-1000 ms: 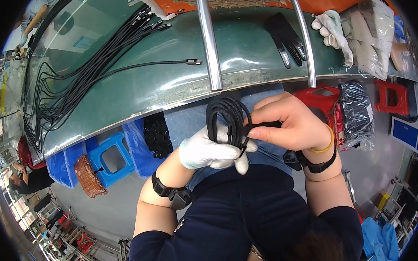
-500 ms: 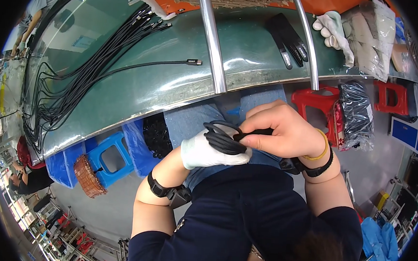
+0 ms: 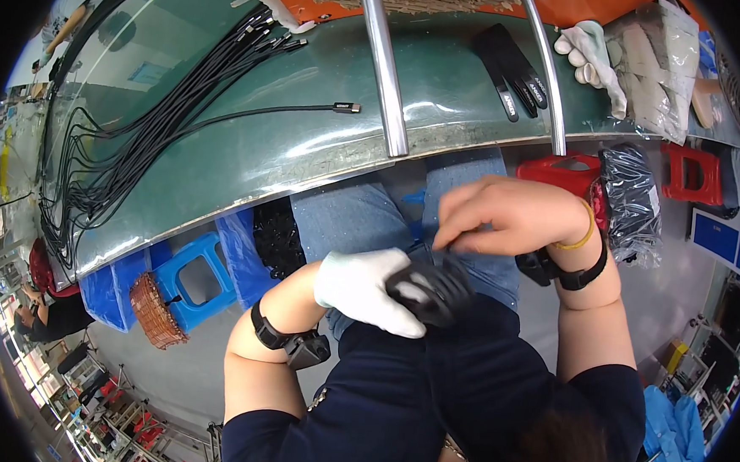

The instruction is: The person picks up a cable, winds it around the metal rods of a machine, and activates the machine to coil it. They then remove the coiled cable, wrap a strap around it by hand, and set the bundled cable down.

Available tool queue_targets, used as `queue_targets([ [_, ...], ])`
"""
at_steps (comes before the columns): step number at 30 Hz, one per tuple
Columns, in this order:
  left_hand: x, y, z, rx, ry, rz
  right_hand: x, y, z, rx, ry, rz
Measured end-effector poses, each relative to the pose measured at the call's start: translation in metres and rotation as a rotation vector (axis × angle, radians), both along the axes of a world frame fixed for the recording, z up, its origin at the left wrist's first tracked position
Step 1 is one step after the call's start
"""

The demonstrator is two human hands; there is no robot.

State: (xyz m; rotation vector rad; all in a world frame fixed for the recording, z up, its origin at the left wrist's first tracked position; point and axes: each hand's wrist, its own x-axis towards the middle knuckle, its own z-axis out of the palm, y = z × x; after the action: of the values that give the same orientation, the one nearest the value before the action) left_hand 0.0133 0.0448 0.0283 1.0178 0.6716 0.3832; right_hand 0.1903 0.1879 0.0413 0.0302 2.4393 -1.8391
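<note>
The left hand (image 3: 365, 288), in a white glove, has a tight grip on a small bundle of black cable (image 3: 434, 292). The fingers wrap around the coil and squeeze it. The right hand (image 3: 506, 216) is bare. It hangs just above the bundle with its fingertips pinched close together, but it is too blurry to tell if they hold a bit of the cable.

The bundle is not on the counter (image 3: 308, 142). It is held in the air over the person's lap, below the counter's near edge, close to the dark shirt.

What could go wrong? The coil looks springy. If the left hand lets go a little, the loops could pop open and the cable could fall to the floor. A loose end could also slip out and make a knot.

The bundle is a short, fat loop. Its long side seems to run left to right, from the gloved palm toward the right arm. It is blurry, so I cannot see where its ends point.

On the counter lie many long black cables (image 3: 139, 132) near the far left corner. One single cable (image 3: 292, 112) lies apart from them, with its plug pointing right. A black glove (image 3: 509, 66) and a white glove (image 3: 592, 58) lie toward the far right corner.
</note>
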Motion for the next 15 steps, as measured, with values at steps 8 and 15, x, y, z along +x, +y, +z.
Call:
queue_targets([
  [8, 0.014, 0.013, -0.023, 0.442, 0.828, 0.089, -0.012, -0.026, 0.027, 0.851, 0.403, -0.086],
  [15, 0.014, 0.017, -0.013, 0.292, 0.789, 0.465, 0.0, -0.05, 0.001, 1.055, 0.517, -0.298],
])
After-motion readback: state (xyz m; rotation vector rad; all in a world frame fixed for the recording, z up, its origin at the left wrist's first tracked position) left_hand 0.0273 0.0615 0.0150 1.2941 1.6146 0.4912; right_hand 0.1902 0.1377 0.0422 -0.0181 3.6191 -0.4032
